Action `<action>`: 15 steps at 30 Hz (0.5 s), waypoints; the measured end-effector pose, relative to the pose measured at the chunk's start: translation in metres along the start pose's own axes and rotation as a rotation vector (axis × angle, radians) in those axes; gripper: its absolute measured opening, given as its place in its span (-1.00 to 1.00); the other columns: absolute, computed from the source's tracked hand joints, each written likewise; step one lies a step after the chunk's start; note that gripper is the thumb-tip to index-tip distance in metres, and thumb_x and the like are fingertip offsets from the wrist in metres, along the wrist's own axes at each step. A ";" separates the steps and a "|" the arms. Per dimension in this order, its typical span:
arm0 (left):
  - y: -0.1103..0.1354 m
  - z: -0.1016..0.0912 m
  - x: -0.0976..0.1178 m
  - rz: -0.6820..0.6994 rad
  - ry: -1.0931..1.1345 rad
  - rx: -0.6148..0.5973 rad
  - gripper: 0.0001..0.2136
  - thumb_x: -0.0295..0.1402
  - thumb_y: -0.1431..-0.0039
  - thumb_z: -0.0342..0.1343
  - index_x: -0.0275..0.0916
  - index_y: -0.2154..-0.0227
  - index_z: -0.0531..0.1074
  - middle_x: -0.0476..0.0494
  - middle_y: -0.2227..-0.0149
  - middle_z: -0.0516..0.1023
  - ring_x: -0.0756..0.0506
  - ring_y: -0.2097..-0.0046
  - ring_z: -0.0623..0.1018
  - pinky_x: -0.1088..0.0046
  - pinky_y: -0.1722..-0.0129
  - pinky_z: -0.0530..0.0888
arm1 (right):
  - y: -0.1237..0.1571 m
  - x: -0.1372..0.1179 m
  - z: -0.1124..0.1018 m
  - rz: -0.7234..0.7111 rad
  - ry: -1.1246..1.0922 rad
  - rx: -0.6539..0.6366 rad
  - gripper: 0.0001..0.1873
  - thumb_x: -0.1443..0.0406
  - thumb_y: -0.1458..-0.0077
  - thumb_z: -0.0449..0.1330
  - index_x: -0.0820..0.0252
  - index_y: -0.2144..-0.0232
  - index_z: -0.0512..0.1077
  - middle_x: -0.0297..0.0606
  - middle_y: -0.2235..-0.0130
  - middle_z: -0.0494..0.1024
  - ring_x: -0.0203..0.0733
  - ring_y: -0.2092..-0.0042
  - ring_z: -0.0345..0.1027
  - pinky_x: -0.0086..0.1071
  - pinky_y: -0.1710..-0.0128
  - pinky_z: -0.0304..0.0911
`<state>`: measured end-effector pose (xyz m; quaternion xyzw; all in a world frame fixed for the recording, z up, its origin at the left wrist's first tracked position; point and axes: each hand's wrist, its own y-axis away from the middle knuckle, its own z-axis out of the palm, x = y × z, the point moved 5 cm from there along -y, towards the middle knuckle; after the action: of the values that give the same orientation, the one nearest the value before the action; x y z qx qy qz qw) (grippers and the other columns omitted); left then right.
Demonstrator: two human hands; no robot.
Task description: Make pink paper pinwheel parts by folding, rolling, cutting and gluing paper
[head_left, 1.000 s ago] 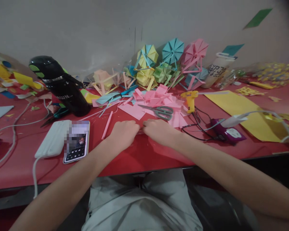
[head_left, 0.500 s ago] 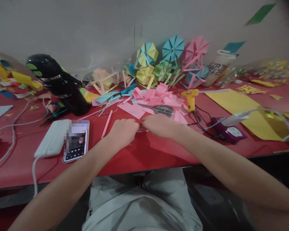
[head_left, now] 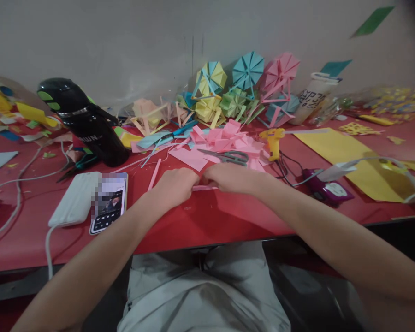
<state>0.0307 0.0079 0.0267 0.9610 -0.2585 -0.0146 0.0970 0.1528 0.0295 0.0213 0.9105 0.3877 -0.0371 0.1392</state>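
My left hand [head_left: 179, 185] and my right hand [head_left: 228, 177] meet knuckle to knuckle just above the red tabletop, both with curled fingers. A thin pink paper strip [head_left: 204, 187] shows beneath and between them; the fingertips themselves are hidden behind the knuckles. Left of my left hand lies a rolled pink paper stick [head_left: 154, 174]. Just beyond my right hand, grey-handled scissors [head_left: 233, 157] rest on a heap of folded pink paper pieces [head_left: 224, 136]. A flat pink sheet [head_left: 188, 157] lies at the heap's front.
A yellow glue gun [head_left: 272, 142] stands right of the heap, its cable running to a purple power socket [head_left: 328, 186] by a yellow sheet [head_left: 349, 161]. At left are a phone [head_left: 112, 207], a white power bank [head_left: 76, 198] and a black bottle [head_left: 90, 124]. Paper umbrellas [head_left: 248, 70] line the wall.
Both hands stay together and have shifted only slightly. More of the pink strip shows below my right hand than before. The picture on the phone screen differs.
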 end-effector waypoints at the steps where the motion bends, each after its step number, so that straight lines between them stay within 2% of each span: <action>1: -0.001 0.000 -0.001 0.003 0.017 0.002 -0.72 -0.61 -0.10 0.00 -0.23 0.24 0.55 -0.22 0.16 0.63 -0.24 0.06 0.61 0.34 0.21 0.48 | -0.002 0.003 -0.004 0.005 -0.027 -0.039 -0.72 0.49 -0.10 0.14 0.21 0.19 0.58 -0.19 0.18 0.64 -0.23 0.23 0.46 -0.43 0.34 0.13; 5: -0.002 0.000 -0.002 0.010 0.052 0.017 -0.72 -0.60 -0.09 0.01 -0.22 0.26 0.56 -0.22 0.19 0.63 -0.25 0.09 0.61 0.34 0.21 0.47 | -0.010 0.009 -0.013 0.006 -0.005 -0.185 -0.75 0.46 -0.02 0.19 0.21 0.27 0.61 -0.23 0.31 0.64 -0.26 0.36 0.39 -0.42 0.42 0.05; 11: 0.000 0.002 -0.001 0.031 0.014 0.021 -0.72 -0.61 -0.10 -0.01 -0.24 0.26 0.55 -0.23 0.17 0.62 -0.25 0.07 0.60 0.36 0.22 0.45 | -0.011 0.005 -0.011 0.011 0.050 -0.159 -0.73 0.45 -0.03 0.18 0.19 0.24 0.61 -0.21 0.28 0.63 -0.25 0.34 0.40 -0.42 0.40 0.06; 15: 0.000 0.004 -0.005 0.036 0.075 0.034 -0.72 -0.59 -0.10 -0.01 -0.21 0.26 0.55 -0.18 0.17 0.63 -0.20 0.08 0.60 0.39 0.23 0.43 | -0.008 0.002 -0.011 0.030 0.038 -0.182 -0.72 0.47 -0.03 0.16 0.20 0.23 0.60 -0.21 0.29 0.63 -0.26 0.34 0.40 -0.43 0.42 0.06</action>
<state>0.0263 0.0097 0.0231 0.9576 -0.2720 0.0278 0.0905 0.1483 0.0390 0.0296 0.9003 0.3783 0.0177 0.2146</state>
